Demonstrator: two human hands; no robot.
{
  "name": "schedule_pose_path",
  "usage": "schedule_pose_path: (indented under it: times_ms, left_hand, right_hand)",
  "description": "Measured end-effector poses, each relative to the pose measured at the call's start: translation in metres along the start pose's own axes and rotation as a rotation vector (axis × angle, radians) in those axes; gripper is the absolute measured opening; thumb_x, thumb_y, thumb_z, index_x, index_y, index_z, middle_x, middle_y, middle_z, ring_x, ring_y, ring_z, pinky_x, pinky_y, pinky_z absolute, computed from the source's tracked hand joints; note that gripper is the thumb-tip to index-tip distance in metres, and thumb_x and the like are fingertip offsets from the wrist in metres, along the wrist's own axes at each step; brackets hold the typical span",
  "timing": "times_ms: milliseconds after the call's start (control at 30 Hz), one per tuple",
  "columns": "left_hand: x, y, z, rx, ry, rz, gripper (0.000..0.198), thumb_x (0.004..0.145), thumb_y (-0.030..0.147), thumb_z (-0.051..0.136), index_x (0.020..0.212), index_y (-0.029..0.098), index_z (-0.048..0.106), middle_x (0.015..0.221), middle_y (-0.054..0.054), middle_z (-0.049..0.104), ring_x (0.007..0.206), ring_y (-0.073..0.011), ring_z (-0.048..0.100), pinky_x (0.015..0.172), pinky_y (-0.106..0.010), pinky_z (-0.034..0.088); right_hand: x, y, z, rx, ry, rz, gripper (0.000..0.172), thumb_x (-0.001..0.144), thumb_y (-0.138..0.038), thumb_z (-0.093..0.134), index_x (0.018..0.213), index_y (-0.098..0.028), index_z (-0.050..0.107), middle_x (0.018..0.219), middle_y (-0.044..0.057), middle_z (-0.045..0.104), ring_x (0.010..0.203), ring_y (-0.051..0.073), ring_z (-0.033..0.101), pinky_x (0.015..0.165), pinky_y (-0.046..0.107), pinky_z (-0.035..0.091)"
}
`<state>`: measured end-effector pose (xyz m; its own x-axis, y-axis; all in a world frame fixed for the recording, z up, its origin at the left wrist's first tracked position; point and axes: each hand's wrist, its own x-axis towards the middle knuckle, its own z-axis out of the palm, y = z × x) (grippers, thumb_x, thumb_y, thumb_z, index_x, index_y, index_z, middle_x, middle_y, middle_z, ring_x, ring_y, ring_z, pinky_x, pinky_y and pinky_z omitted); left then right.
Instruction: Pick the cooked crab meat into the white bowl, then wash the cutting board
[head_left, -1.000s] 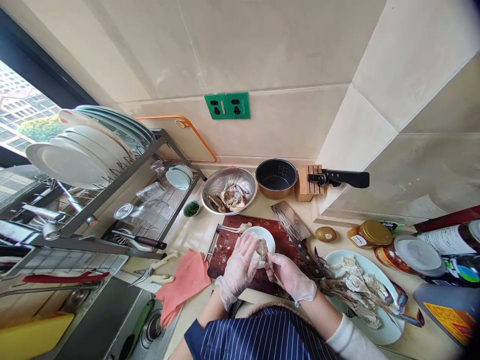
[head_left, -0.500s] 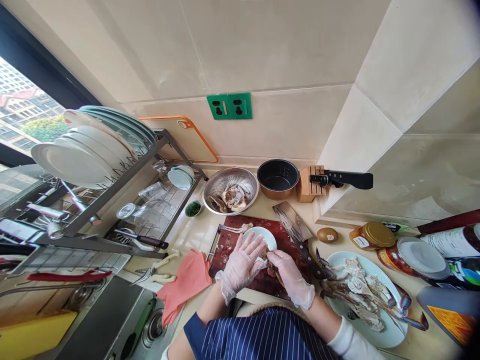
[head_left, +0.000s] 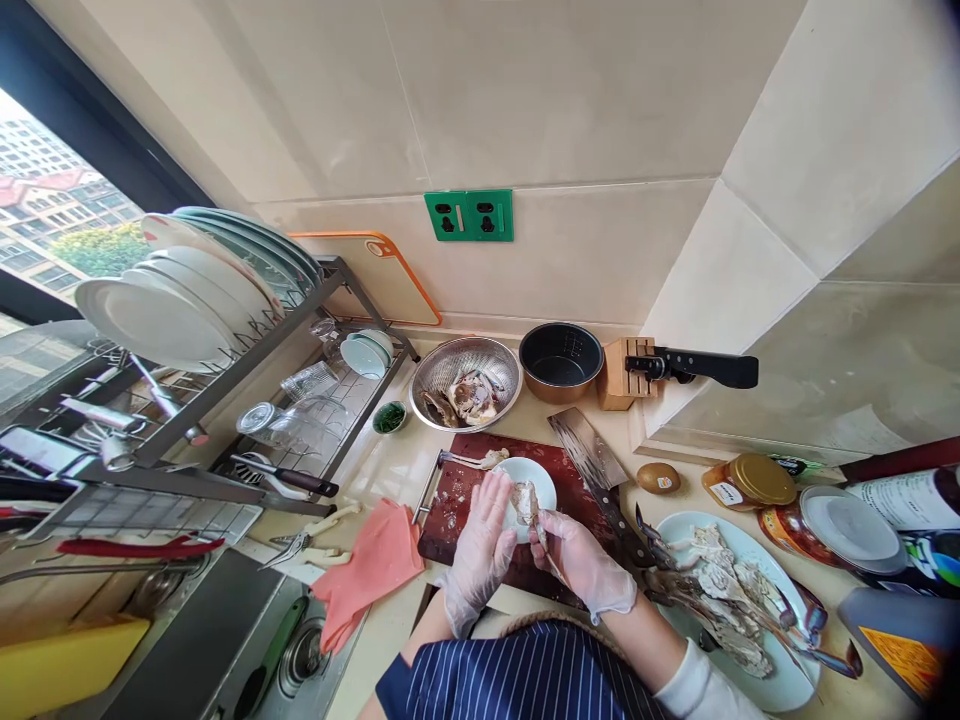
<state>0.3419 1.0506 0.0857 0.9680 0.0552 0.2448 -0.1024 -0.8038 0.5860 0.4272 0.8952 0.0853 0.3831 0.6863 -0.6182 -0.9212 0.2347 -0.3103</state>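
Both my hands wear clear plastic gloves and work over a small white bowl (head_left: 541, 482) on a dark red cutting board (head_left: 457, 500). My left hand (head_left: 484, 540) is curled around a piece of crab (head_left: 524, 498) held above the bowl. My right hand (head_left: 579, 555) is closed on a thin tool whose tip pokes at the crab piece. A cleaver (head_left: 592, 462) lies on the board just right of the bowl.
A plate of crab shells (head_left: 720, 590) sits to the right. A steel colander (head_left: 466, 380) with crab, a dark pot (head_left: 561, 358) and a knife block (head_left: 622, 372) stand behind. Jars and a kiwi (head_left: 658, 477) are far right. A dish rack (head_left: 225, 350), pink cloth (head_left: 371, 565), scissors (head_left: 307, 535) and the sink lie left.
My left hand opened over the bowl half a second ago and has curled back around the crab piece, which shows again. The view has shifted slightly.
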Motion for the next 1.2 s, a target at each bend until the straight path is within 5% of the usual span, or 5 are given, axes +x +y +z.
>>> schedule_pose_path:
  times_ms: [400,567,833,1000,1200]
  left_hand:
    - [0.004,-0.001,-0.009,-0.338,0.083,-0.105,0.052,0.101,0.043,0.026,0.148,0.025,0.039,0.152,-0.007,0.043,0.144,-0.0223,0.031,0.122,-0.047,0.016]
    - [0.015,-0.004,-0.018,-0.268,-0.116,0.014,0.051,0.1,0.044,0.029,0.142,0.023,0.049,0.148,-0.009,0.048,0.143,-0.0256,0.033,0.122,-0.054,0.012]
    - [0.026,-0.001,-0.022,-0.426,-0.116,-0.071,0.058,0.096,0.055,0.033,0.138,0.02,0.053,0.146,-0.009,0.05,0.14,-0.0255,0.04,0.122,-0.048,0.016]
    - [0.034,-0.002,-0.021,-0.553,-0.048,-0.239,0.059,0.097,0.054,0.034,0.14,0.017,0.05,0.152,-0.008,0.043,0.144,-0.0258,0.032,0.122,-0.042,0.02]
    - [0.033,0.008,0.003,-0.428,-0.091,-0.223,0.061,0.093,0.059,0.037,0.135,0.018,0.056,0.144,-0.008,0.053,0.139,-0.0281,0.04,0.121,-0.047,0.021]
  right_hand:
    - [0.004,0.012,-0.004,-0.413,0.152,-0.365,0.032,0.064,-0.043,0.079,0.082,-0.017,0.071,0.076,0.003,0.065,0.063,0.013,0.051,0.057,0.026,0.04]
    - [-0.001,0.014,-0.01,-0.446,0.194,-0.429,0.029,0.064,-0.044,0.078,0.079,-0.019,0.072,0.072,0.002,0.064,0.062,0.014,0.05,0.057,0.028,0.04]
    - [-0.009,0.019,-0.012,-0.442,0.268,-0.51,0.021,0.07,-0.04,0.072,0.074,-0.019,0.07,0.066,-0.001,0.061,0.057,0.012,0.051,0.056,0.026,0.038]
    - [-0.057,0.009,-0.041,-0.346,0.351,-0.491,0.029,0.074,-0.044,0.069,0.082,-0.017,0.068,0.064,-0.001,0.062,0.055,0.011,0.051,0.055,0.025,0.035]
    - [-0.162,0.0,-0.13,-0.337,0.707,-0.603,0.027,0.069,-0.042,0.076,0.083,-0.019,0.073,0.066,0.001,0.066,0.064,0.016,0.055,0.063,0.029,0.04]
